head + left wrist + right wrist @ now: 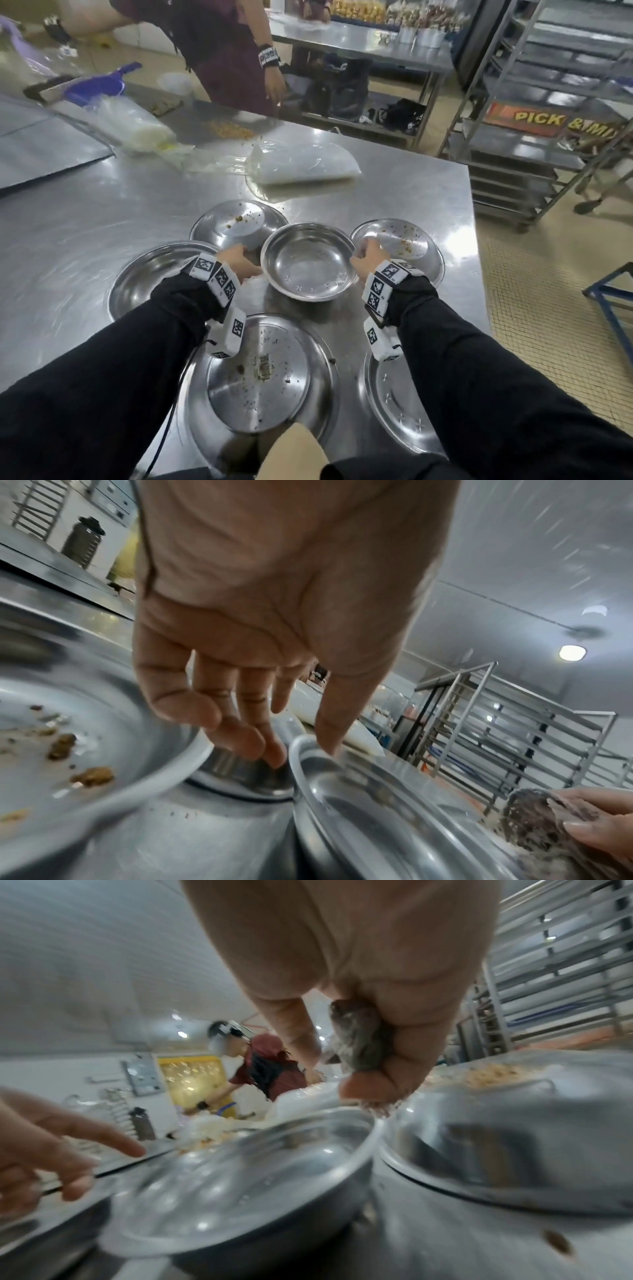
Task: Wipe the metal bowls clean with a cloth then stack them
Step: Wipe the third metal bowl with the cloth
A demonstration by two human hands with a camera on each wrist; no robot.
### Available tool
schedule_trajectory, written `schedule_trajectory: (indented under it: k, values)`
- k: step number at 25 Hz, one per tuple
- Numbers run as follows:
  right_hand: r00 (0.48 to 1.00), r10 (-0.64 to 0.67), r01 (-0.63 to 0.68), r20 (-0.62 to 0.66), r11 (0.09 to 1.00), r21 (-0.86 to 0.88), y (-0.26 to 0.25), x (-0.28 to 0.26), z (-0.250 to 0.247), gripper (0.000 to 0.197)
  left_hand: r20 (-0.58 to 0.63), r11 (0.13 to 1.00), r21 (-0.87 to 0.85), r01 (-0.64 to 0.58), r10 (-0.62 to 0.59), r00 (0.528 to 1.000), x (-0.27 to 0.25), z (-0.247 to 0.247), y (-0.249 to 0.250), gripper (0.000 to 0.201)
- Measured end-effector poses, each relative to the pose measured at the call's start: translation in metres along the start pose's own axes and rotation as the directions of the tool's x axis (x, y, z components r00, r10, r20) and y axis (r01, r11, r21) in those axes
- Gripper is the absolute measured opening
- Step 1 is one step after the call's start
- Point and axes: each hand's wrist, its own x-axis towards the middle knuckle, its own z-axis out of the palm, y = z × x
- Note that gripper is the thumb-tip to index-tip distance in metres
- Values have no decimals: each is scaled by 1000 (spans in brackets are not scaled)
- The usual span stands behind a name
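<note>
A clean metal bowl sits raised and tilted at the middle of the steel table. My left hand grips its left rim, with the thumb on the rim and the fingers curled under the outside. My right hand is at the right rim and holds a bunched grey-brown cloth. Around it lie several more bowls. Those at the back left, back right and front carry crumbs. The left and front right ones look clean.
Clear plastic bags lie behind the bowls, with scattered crumbs further back. Another person stands at the table's far side. A wheeled tray rack stands beyond the table's right edge.
</note>
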Motion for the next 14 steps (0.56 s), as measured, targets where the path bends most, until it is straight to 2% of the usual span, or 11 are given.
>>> schedule_trajectory:
  k: [3,6,9,12,14]
  values:
    - [972,-233,233,17,972,17,-29,-12,11,31,-132,1000,-20,-14,11,991,-28,-23,-27,57]
    - [915,-376,381,146,925,-2,-72,-31,29,47,-243,993,-114,23,-51,969,-53,-45,-67,55]
    - [864,-419,440,278,898,-14,-117,-43,60,47,-307,990,-128,59,-96,947,-79,-61,-106,47]
    - [803,-450,530,392,839,-121,-153,-48,82,32,-338,966,-131,222,-254,906,-87,-62,-141,69]
    - [804,-368,514,467,824,-237,-168,-48,90,32,-318,933,-167,320,-358,878,-89,-58,-169,86]
